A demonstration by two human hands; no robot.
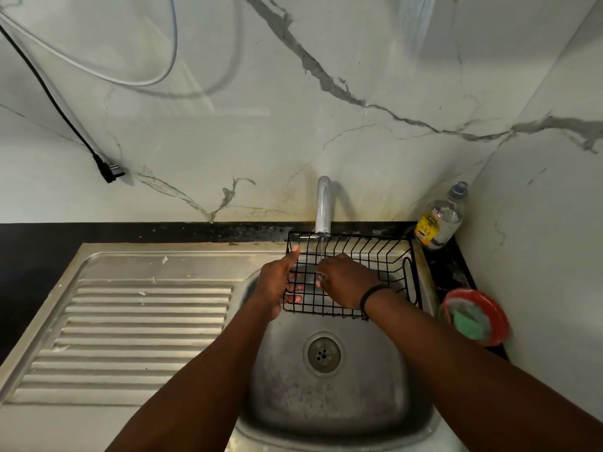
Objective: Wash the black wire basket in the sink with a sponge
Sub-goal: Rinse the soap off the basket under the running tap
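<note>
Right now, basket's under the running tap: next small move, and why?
Probably the right hand should reach for the green sponge in the red bowl: the left hand grips the black wire basket under the chrome tap, and neither hand holds a sponge.

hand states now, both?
Left hand: grips the left edge of the black wire basket.
Right hand: rests inside the basket under the tap stream; whether it grips anything cannot be told.

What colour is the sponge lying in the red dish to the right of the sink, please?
Green: the sponge shows best in the head view, lying in the red dish.
</note>
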